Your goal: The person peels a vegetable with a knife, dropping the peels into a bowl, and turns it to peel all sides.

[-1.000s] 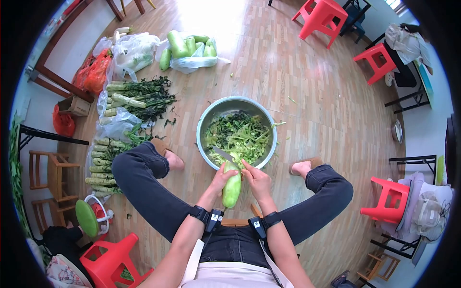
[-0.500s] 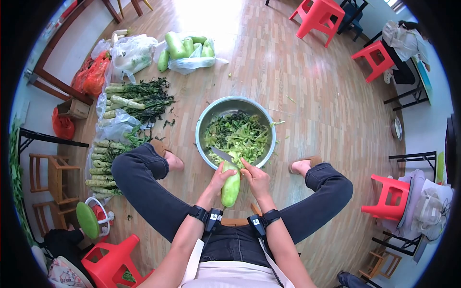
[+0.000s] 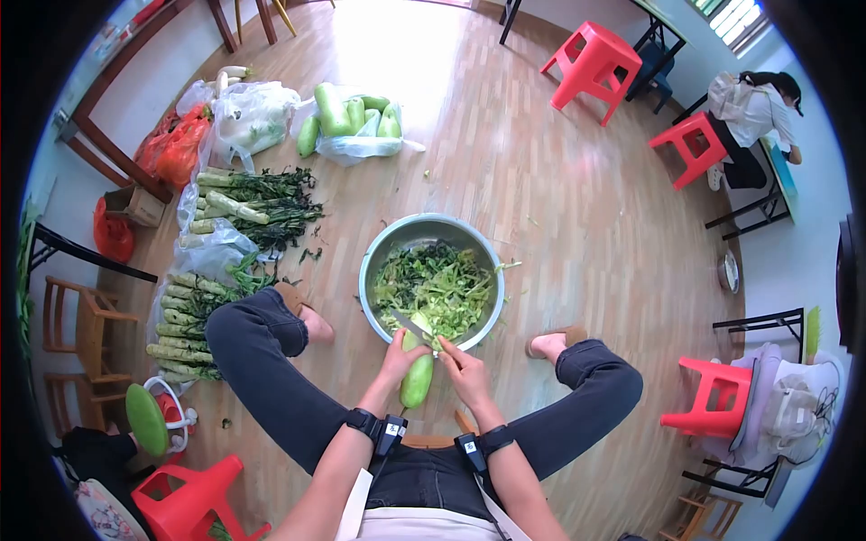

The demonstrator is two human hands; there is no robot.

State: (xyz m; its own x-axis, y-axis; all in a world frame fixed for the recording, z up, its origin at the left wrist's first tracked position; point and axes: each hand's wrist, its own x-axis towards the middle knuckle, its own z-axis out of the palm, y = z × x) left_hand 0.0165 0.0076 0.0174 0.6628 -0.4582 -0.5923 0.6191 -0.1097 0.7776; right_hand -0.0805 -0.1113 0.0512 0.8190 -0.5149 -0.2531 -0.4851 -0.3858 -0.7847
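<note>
My left hand (image 3: 399, 359) is closed around a long light-green gourd (image 3: 416, 386), tilted with its upper end over the near rim of a metal basin (image 3: 364, 287). My right hand (image 3: 463, 370) grips a knife (image 3: 408, 323), its fingers around the handle and the blade pointing up and left across the gourd's top end. Pale flesh shows there, where the skin is off. Green peelings and chopped leaves (image 3: 442, 279) lie in the basin, between my feet. My fingers hide most of the knife handle.
Leafy stalk vegetables (image 3: 189, 329) lie on plastic at the left. More gourds (image 3: 334, 113) sit in a plastic bag further ahead. Red stools (image 3: 591, 68) stand around the room. A person (image 3: 758, 113) sits at a table on the far right.
The view has tilted up a little, so everything sits slightly lower and further left. Both hands keep hold of the gourd and knife; the gourd has turned slightly.
</note>
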